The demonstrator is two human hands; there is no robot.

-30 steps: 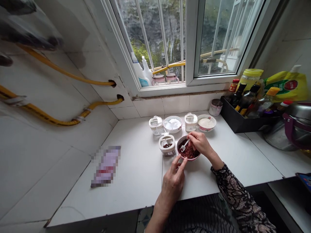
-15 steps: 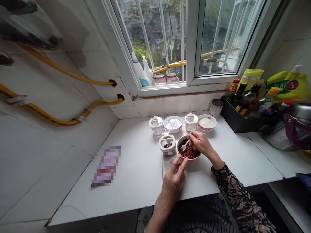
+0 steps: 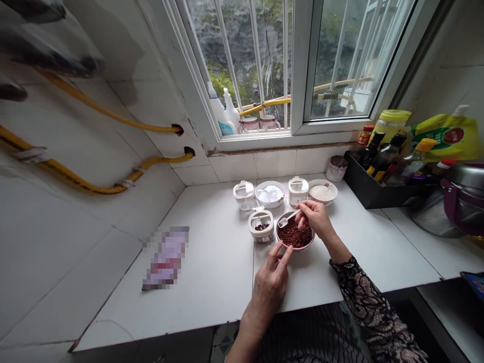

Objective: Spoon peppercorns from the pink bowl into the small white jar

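My right hand (image 3: 316, 220) pinches the handle of a small white spoon (image 3: 289, 218) over a bowl (image 3: 304, 247). Reddish-brown grains (image 3: 297, 236), which look like Sichuan peppercorns, fill much of this bowl. The spoon's head is above the grains near the bowl's left side. My left hand (image 3: 269, 282) holds the bowl's near rim with its fingertips; its thumb is mostly hidden. Just left of the bowl stands a clear seasoning jar (image 3: 261, 234) with its lid raised and some dark grains inside.
Behind stand two more clear jars (image 3: 244, 196) (image 3: 298, 190), a bowl of white powder (image 3: 269, 193) and a bowl of pale grains (image 3: 322, 191). A black box of bottles (image 3: 372, 189) and a steel pot (image 3: 434, 214) are at right. A blurred purple packet (image 3: 166, 259) lies left.
My right hand has lifted slightly and shifted right, raising the spoon a little from the grains, its head now farther left. My left hand stays at the bowl's rim.
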